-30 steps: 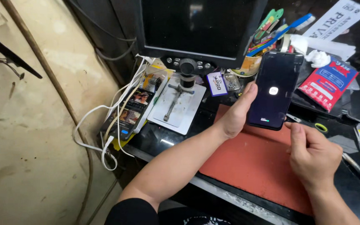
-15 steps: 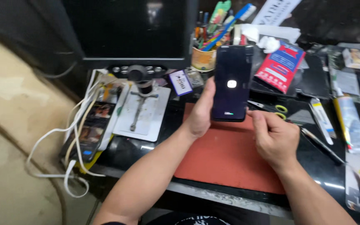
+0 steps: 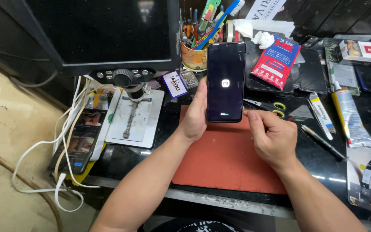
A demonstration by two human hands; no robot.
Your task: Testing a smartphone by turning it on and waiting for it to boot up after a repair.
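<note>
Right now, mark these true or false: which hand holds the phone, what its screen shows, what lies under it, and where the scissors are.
1. The left hand holds the phone upright. True.
2. The phone's screen is completely blank. False: a small white logo shows on the dark screen.
3. The right hand touches the phone's lower right corner with its fingers. True.
4. The hands work over a blue mat. False: the mat is red-orange.
5. Scissors lie just right of the phone. True.

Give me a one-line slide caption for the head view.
Left hand holds a lit black smartphone upright over a red mat; right hand touches its lower corner.
</note>
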